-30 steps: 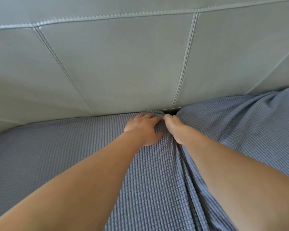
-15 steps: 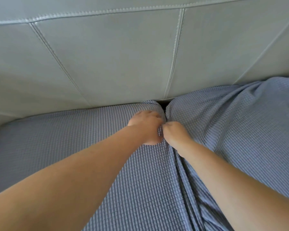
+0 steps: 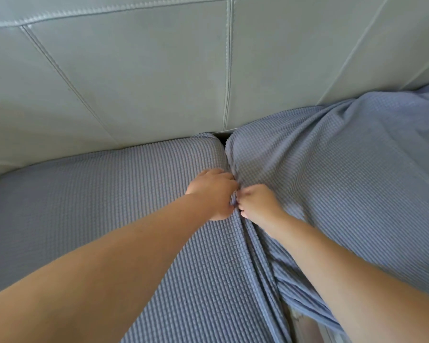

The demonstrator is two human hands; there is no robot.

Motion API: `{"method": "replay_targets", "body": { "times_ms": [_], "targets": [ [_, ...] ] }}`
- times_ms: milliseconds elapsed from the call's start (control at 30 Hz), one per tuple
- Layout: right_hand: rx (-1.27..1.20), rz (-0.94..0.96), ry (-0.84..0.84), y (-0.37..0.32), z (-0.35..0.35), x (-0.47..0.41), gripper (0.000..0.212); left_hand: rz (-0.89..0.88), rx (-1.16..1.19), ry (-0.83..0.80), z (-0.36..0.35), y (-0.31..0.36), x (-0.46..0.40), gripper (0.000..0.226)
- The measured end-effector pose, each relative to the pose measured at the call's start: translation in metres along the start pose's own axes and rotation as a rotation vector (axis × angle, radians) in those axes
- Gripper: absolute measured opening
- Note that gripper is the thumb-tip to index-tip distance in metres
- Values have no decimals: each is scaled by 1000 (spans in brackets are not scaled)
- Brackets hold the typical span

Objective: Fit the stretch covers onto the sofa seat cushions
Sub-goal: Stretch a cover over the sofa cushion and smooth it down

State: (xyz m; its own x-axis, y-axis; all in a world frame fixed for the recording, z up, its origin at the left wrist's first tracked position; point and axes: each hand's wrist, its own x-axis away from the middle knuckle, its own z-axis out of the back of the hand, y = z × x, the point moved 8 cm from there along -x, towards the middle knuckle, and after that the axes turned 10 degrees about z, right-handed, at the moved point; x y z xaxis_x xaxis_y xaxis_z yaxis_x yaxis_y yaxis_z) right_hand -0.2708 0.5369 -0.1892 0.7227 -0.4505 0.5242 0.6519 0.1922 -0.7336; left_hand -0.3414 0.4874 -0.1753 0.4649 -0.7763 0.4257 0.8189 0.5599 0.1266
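On the left, a blue-grey waffle-textured stretch cover [image 3: 89, 201] lies smooth and taut over the left seat cushion, its rear edge meeting the pale grey stitched sofa backrest [image 3: 159, 75]. At the seam between the two cushions the left hand [image 3: 212, 193] rests knuckles-up with its fingers curled down into the gap, gripping bunched fabric, and just beside it the right hand [image 3: 256, 204] pinches the same gathered folds with curled fingers. To the right, the second cover [image 3: 344, 184] lies loose and creased over the right cushion, with long wrinkles running toward the seam.
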Motion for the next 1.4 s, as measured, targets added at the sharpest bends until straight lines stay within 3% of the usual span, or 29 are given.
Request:
{"method": "replay_targets", "body": {
  "times_ms": [133, 267, 467, 633, 833, 967, 1167, 1233, 1400],
  "targets": [
    [112, -11, -32, 4, -1, 26, 28, -39, 27, -29, -2, 21, 15, 28],
    [220, -50, -79, 10, -9, 36, 16, -49, -92, -66, -12, 31, 19, 30],
    [-70, -220, -115, 36, -42, 36, 42, -61, -310, -234, -52, 21, 22, 53],
    [-411, -325, -95, 60, -53, 26, 52, -3, -364, -282, -57, 31, 5, 52],
    [-154, -228, 26, 51, -25, 52, 21, 11, -376, -285, -53, 34, 17, 53],
    [-202, -315, -38, 54, -39, 47, 54, 35, -380, -294, -60, 34, 14, 57],
    [-431, -300, -63, 49, -47, 43, 55, 76, -432, -340, -55, 41, 17, 65],
    [-403, -286, -35, 51, -37, 52, 56, 57, -405, -246, -43, 46, 23, 56],
    [-351, -362, -25, 80, -39, 78, 83, -81, -285, -88, -47, 67, 55, 21]
  ]
}}
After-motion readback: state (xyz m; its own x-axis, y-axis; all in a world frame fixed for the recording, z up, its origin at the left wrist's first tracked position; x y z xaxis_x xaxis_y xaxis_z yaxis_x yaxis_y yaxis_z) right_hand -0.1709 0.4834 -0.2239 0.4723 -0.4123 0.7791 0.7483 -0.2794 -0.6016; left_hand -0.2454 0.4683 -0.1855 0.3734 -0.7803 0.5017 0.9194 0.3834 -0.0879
